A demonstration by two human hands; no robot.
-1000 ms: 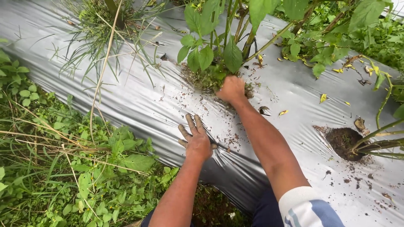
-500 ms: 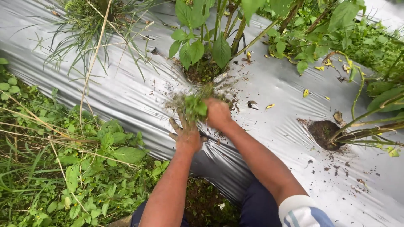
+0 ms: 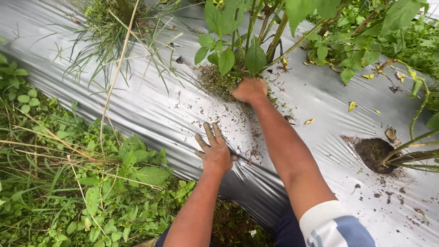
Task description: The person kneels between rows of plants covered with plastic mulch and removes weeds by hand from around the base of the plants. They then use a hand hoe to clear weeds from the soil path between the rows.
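Left hand [image 3: 214, 153] lay flat, fingers spread, on plastic sheet [image 3: 151, 107]; right hand [image 3: 249, 89] fisted around weeds [image 3: 215, 81] under plant stems [image 3: 270, 36].

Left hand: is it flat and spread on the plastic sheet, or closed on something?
Flat and spread. The left hand lies palm-down on the silver plastic sheet, its fingers splayed and holding nothing.

Bare silver mulch sheet [image 3: 151, 107] between grass clump [image 3: 109, 27] and leafy stems [image 3: 247, 32].
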